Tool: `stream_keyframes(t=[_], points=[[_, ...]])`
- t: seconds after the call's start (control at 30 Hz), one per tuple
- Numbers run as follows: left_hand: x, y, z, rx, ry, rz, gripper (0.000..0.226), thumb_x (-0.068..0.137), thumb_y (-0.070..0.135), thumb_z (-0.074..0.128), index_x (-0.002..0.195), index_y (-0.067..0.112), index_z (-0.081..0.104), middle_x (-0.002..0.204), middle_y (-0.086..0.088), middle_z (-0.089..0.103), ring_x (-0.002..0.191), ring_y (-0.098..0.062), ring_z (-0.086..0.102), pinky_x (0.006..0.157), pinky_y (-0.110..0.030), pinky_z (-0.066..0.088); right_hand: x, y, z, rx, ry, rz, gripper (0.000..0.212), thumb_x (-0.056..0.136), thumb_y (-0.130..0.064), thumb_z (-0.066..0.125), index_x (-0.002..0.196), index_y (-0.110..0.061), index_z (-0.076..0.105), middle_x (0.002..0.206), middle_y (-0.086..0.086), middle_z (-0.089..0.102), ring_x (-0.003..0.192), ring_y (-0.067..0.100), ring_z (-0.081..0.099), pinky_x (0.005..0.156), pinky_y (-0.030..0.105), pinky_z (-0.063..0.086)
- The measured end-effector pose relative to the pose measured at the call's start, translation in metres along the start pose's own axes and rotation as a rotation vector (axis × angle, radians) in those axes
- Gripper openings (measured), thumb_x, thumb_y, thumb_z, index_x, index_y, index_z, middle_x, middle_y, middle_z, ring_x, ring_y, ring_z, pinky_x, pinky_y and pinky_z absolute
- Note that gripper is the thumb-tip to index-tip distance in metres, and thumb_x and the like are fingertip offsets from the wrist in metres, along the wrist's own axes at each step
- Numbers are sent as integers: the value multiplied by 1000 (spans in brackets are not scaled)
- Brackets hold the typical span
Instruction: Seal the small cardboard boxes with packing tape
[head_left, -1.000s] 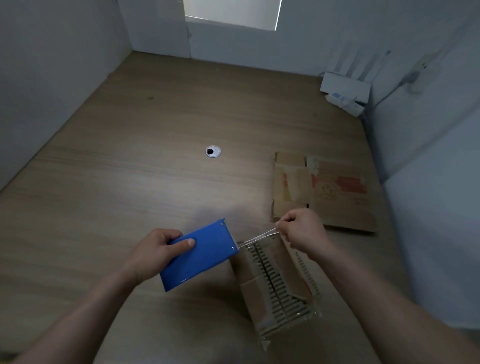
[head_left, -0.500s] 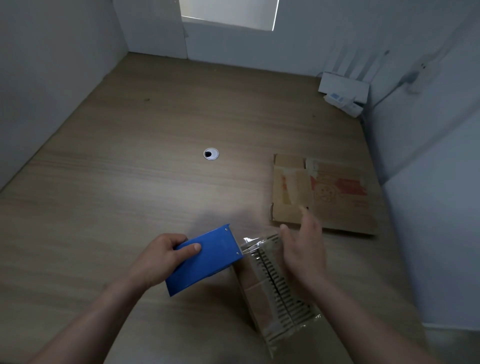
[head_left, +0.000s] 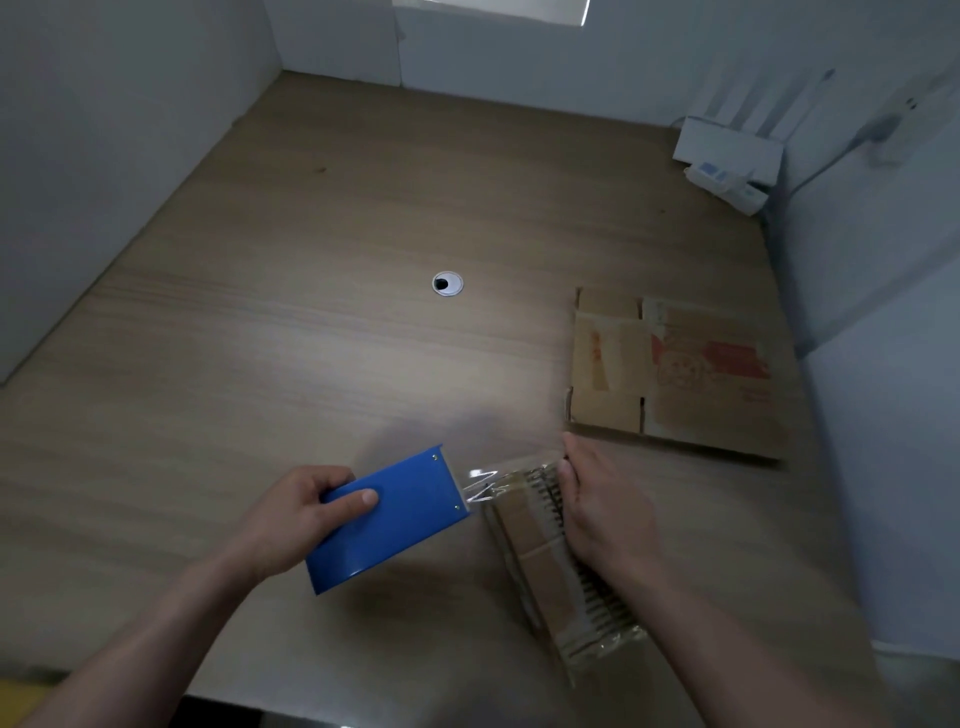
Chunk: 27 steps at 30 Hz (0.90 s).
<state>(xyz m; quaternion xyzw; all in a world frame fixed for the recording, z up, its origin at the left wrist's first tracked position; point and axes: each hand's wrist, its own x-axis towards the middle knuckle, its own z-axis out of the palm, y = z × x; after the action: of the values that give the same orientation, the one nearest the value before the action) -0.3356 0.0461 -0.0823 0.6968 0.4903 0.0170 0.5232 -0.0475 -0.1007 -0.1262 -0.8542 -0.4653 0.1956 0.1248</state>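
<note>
My left hand (head_left: 291, 512) grips a blue tape dispenser (head_left: 387, 519) near the table's front, thumb on its top face. A strip of clear tape (head_left: 480, 488) runs from the dispenser's right end onto a small cardboard box (head_left: 540, 561) printed with a dark comb-like pattern. My right hand (head_left: 602, 514) lies flat on that box, fingers straight, pressing down over its far end. Crumpled clear tape sticks out at the box's near end.
A flattened cardboard box (head_left: 675, 374) with red print lies on the wooden table (head_left: 311, 338) behind my right hand. A round cable grommet (head_left: 447, 283) sits mid-table. White devices (head_left: 727, 161) stand in the far right corner. Walls enclose the table on three sides.
My right hand let go of the pinched tape end, opened, and came down flat on the box. The dispenser has shifted slightly closer to the box.
</note>
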Motion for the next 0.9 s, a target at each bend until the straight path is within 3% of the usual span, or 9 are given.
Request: stream_keyframes(t=[0.13,0.37,0.47,0.6,0.77,0.9], points=[[10,5,6,161,41,-26,42,93,44,65,72,8,61,58,2,53,51,-11,48,57,-30,35,-1,-2,2,12,8,2,49,107,-39,31,153,-25,38,157,-4,39,142,16,38,110,34,38],[20,43,28,614,154,-43,44,94,56,53,72,18,58,68,-1,60,62,-16,56,56,-31,39,-2,-6,-1,16,5,9,48,107,-40,29,152,-25,37,156,-3,39,141,17,38,109,36,39],[25,55,43,830,141,-29,43,93,59,50,74,20,53,76,0,59,72,-20,58,61,-32,45,-5,-7,-5,-25,18,-31,44,108,-32,32,148,-19,44,154,0,42,139,21,40,107,36,40],[23,47,66,848,164,-69,37,97,55,47,85,20,52,80,0,59,77,-21,60,65,-32,47,-5,-10,-4,22,28,8,45,107,-36,31,149,-22,41,153,0,43,138,20,41,108,36,39],[17,-4,68,865,393,-37,33,98,54,42,107,24,52,98,-2,69,93,-27,65,77,-36,48,-8,-13,-3,90,44,71,47,106,-37,38,149,-19,45,150,3,50,137,21,45,107,31,36],[17,-50,64,826,341,-93,28,98,45,45,113,22,48,105,-2,67,98,-27,62,82,-39,42,-15,-16,1,142,54,146,49,105,-39,41,150,-20,45,151,3,50,136,23,46,106,30,37]])
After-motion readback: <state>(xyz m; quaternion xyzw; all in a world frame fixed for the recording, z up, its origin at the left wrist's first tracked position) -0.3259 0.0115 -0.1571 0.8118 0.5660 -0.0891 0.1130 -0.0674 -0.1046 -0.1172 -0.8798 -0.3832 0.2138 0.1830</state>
